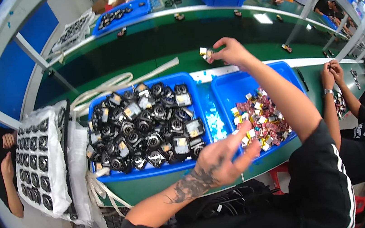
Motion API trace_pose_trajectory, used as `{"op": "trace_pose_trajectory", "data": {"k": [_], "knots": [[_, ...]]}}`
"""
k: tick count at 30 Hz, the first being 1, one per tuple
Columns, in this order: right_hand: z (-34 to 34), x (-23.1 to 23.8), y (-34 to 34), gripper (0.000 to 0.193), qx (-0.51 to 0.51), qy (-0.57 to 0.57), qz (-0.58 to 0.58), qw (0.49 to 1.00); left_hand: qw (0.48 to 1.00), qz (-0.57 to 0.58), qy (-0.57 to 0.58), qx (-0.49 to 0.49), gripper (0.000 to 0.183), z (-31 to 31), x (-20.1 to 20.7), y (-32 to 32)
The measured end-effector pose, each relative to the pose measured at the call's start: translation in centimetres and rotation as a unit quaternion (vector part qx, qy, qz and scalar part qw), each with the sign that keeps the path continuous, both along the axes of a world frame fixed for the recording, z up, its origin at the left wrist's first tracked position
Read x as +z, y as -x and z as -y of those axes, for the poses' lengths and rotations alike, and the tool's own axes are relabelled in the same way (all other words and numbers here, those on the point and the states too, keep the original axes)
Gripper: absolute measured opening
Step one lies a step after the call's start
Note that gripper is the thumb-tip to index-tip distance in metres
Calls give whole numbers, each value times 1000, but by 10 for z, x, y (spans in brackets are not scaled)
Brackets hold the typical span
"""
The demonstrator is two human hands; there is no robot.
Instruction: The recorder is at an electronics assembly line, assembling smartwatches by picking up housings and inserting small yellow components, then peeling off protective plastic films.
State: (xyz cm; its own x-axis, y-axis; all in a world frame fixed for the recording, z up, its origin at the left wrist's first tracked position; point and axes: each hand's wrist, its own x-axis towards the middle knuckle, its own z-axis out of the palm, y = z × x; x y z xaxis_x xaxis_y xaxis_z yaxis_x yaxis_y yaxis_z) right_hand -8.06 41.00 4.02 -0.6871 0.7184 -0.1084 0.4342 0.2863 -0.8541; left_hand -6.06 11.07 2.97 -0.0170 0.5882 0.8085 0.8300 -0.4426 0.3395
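My right hand (232, 52) reaches over the green belt (152, 49). Its thumb and fingertips meet a small electronic part (208, 56) with a white-and-yellow block. Nearer to me, my left hand (227, 161) is open with its fingers spread, holding nothing. It hovers over the near-left edge of a blue tray (294, 75) that holds a heap of small pink, white and yellow parts (268, 124). Left of that, a second blue tray (151, 172) is piled with black watch-like cases (153, 139), some with clear or pale faces.
Blue scraps (214, 121) lie between the trays. White strapping (115, 83) runs behind the left tray. A stack of white trays with black cases (32, 155) stands at far left. Several people work around the belt; one person's hands (331, 73) are close at right.
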Motion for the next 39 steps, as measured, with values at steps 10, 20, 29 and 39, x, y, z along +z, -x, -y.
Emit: {"op": "trace_pose_trajectory", "data": {"k": [10,20,29,39], "knots": [[60,8,12,19,156,-390,-53,906,988,-84,-118,-57,54,2,-10,-3],[145,-2,-1,11,308,-377,48,872,997,28,-63,43,64,6,-7,10],[161,45,-82,19,345,-431,-225,803,685,707,136,-116,31,-3,15,38],[17,6,-141,18,148,-194,171,955,634,739,200,-110,21,-3,9,45]]}}
